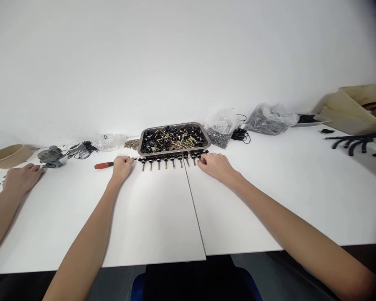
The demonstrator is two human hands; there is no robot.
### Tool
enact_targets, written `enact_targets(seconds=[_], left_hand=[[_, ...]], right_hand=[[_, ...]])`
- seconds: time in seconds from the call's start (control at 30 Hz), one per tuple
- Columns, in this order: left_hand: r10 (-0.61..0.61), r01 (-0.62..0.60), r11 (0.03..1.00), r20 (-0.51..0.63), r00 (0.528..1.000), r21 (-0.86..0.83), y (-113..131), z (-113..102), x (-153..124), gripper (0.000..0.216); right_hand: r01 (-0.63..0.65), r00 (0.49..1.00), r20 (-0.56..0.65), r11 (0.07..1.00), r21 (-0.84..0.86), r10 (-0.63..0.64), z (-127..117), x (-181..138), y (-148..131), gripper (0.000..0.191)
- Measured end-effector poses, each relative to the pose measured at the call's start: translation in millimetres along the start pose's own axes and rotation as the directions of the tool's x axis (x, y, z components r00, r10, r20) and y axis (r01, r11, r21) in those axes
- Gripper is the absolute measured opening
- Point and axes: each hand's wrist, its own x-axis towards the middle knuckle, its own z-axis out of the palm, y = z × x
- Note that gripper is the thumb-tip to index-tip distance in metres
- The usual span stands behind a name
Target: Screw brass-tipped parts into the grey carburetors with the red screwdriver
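A row of several black-headed bolts lies along the front of a metal tray, brassy stems pointing toward me. At the row's left end, my left hand is closed over the shaft of a screwdriver with a red handle; the handle sticks out to the left and a dark tip shows on the right. My right hand has its fingers curled at the row's right end, against the last black-headed bolt, which they partly hide. More black pieces and brassy bolts fill the tray.
Another person's hand rests at left near a grey metal part and a beige bowl. Brassy bits and bags of small parts flank the tray. At right are black curved pieces, a beige bin and another hand.
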Motion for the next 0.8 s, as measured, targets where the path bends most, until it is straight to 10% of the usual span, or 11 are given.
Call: enact_targets(seconds=[0.8], left_hand=[[0.011, -0.01, 0.998, 0.008, 1.0, -0.062, 14, 1, -4, 0.044]], right_hand=[[0.05, 0.992, -0.123, 0.995, 0.09, -0.039, 10, -3, -14, 0.018]])
